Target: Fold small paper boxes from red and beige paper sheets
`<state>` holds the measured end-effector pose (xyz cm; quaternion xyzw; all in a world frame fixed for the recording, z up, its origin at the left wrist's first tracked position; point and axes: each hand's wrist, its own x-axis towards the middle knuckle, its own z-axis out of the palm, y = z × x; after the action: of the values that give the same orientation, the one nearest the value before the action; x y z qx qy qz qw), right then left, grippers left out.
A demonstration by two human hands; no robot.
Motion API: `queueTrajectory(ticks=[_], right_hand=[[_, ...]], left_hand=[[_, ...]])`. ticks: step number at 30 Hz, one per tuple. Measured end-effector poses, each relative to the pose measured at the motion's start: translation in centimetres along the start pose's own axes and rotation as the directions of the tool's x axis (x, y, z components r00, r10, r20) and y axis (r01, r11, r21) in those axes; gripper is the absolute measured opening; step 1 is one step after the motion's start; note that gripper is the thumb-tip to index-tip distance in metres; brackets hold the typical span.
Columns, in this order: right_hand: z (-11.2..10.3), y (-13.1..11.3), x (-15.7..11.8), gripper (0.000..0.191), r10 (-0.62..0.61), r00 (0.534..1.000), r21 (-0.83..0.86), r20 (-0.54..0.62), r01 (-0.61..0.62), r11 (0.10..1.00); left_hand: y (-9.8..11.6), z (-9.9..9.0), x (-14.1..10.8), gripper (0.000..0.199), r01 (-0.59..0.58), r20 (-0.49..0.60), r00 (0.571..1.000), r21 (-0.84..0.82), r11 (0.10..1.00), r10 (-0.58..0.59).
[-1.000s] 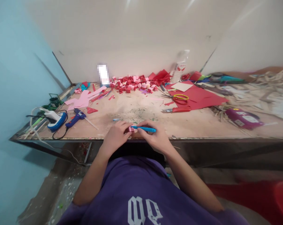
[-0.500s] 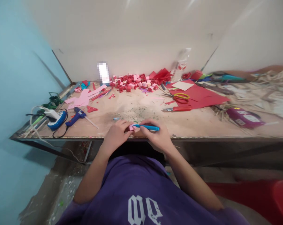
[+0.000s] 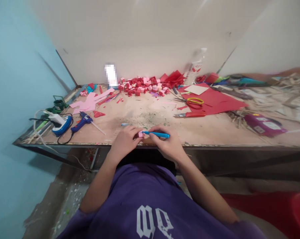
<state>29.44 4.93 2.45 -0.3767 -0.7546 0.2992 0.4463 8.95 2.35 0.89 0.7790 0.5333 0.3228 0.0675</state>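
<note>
Toward six o'clock, a pink paper cube (image 3: 141, 134) is finger-clamped in the left hand (image 3: 124, 141), a blue plastic pen (image 3: 159, 134) in the right hand (image 3: 169, 143); it could be deflected by cube slippage.

Two large white blackletter-style characters (image 3: 150, 220) are printed across the purple shirt (image 3: 145, 192); the first is shaped somewhat like an m, but no sure reading can be given from this angle. On the purple packet (image 3: 264, 126), pale lettering (image 3: 261, 120) and a short strip of yellow print (image 3: 256, 115) are borne, neither legible. A red-marked label (image 3: 196, 68) is carried by the clear bottle (image 3: 191, 77), its print too small to be read.
</note>
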Motion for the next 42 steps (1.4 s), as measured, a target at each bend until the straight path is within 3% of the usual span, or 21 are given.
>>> queueTrajectory(ticks=[8,16,30,42], right_hand=[[-0.34,0.03,0.08,0.010,0.028,0.997,0.068,-0.074,-0.023,0.997],[-0.55,-0.20,-0.02,0.009,0.047,0.998,0.062,-0.040,-0.045,0.997],[-0.51,-0.29,-0.40,0.010,-0.025,1.000,0.019,0.002,0.025,1.000],[-0.60,-0.57,-0.32,0.011,0.007,1.000,0.043,0.029,-0.008,0.999]], left_hand=[[0.00,0.07,-0.01,0.022,0.010,-0.012,1.000,-0.007,1.000,-0.010],[0.29,-0.02,0.16,0.022,0.032,0.000,0.999,-0.027,0.999,-0.032],[0.08,0.01,0.05,0.026,0.021,0.006,1.000,-0.013,1.000,-0.021],[0.03,0.12,0.02,0.026,0.019,0.006,1.000,0.009,1.000,-0.019]])
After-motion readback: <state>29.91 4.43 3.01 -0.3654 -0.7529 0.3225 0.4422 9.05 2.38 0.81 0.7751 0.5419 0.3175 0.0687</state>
